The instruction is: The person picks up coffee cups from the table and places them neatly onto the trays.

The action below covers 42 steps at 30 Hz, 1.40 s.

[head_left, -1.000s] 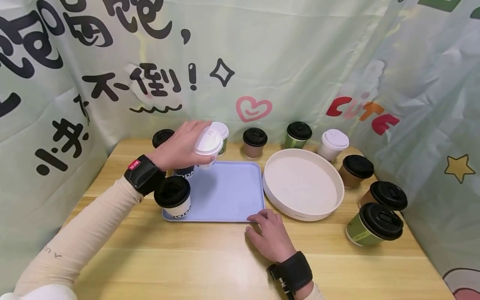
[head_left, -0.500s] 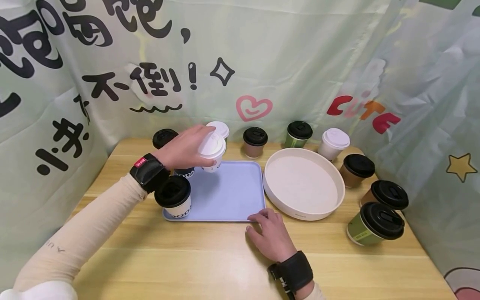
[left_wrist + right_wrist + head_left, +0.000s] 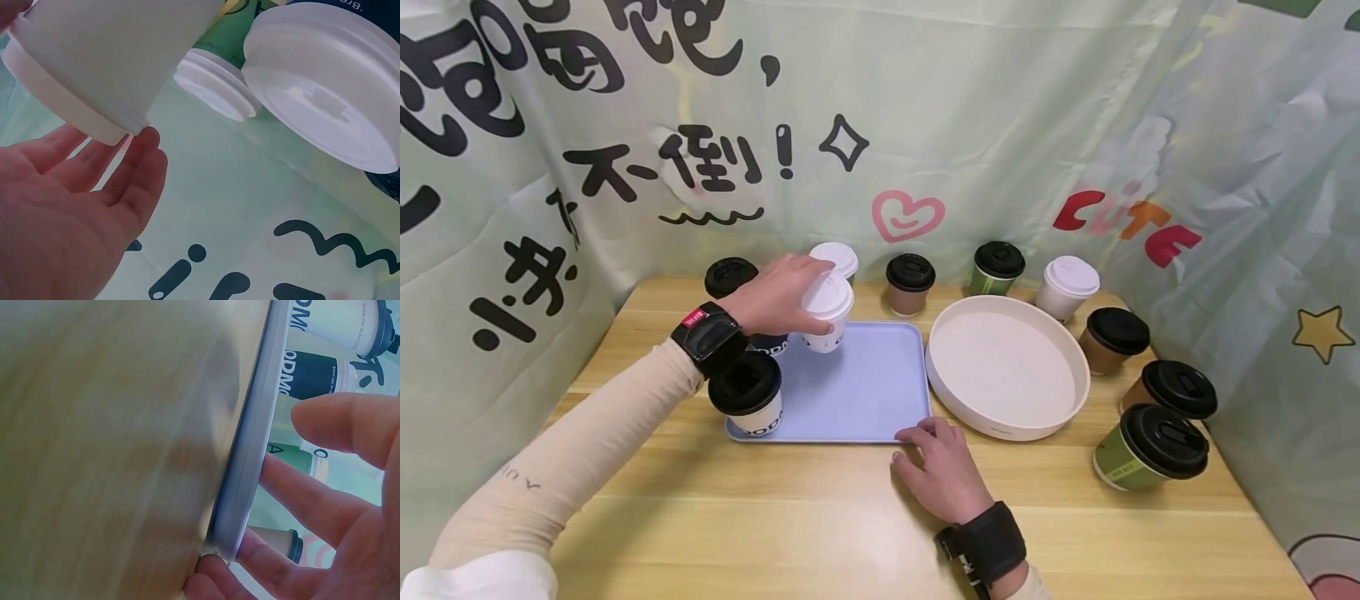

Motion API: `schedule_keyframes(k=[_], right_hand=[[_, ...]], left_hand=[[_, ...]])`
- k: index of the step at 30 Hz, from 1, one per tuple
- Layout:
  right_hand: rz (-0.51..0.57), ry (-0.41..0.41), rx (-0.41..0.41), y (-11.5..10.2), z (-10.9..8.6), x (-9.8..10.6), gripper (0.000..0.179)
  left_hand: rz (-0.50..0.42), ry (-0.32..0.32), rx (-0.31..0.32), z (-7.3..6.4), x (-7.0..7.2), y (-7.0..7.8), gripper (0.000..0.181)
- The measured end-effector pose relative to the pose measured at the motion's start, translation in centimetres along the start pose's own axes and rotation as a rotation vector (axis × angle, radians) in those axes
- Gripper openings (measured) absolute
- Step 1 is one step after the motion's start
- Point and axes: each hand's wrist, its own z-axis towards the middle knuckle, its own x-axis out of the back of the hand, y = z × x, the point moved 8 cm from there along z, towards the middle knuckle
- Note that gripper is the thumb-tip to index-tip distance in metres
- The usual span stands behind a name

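My left hand [image 3: 781, 293] grips a white paper cup [image 3: 829, 312] with a white lid, at the back left of the blue tray [image 3: 865, 392]. In the left wrist view its fingers lie against the lid rim of that cup [image 3: 119, 56]. Whether the cup's base touches the tray, I cannot tell. A dark blue cup [image 3: 771, 344], mostly hidden by the hand, and a white cup with a black lid [image 3: 748, 396] stand along the tray's left side. My right hand [image 3: 946, 473] touches the tray's front right corner with its fingers; the thumb [image 3: 344, 422] stays apart from the edge.
A round cream tray [image 3: 1007, 371] adjoins the blue one on the right. Behind the trays stand a green cup with a white lid [image 3: 837, 258], a brown cup [image 3: 910, 286] and others. Several more lidded cups, including a green one [image 3: 1150, 448], line the right side.
My left hand has carried the white cup a little to the right and down toward the blue tray. The right hand has stayed at the tray's corner.
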Motion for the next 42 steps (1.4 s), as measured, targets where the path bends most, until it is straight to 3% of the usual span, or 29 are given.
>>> schedule_keyframes(k=[5, 14, 42], right_hand=[[0.001, 0.003, 0.005, 0.1, 0.0, -0.1, 0.024], [-0.002, 0.005, 0.006, 0.1, 0.1, -0.1, 0.024], [-0.007, 0.002, 0.002, 0.0, 0.1, 0.0, 0.024]], left_hand=[[0.035, -0.011, -0.018, 0.1, -0.3, 0.1, 0.091], [0.001, -0.067, 0.010, 0.5, -1.2, -0.5, 0.095], [-0.003, -0.119, 0.019, 1.1, -2.9, -1.3, 0.095]])
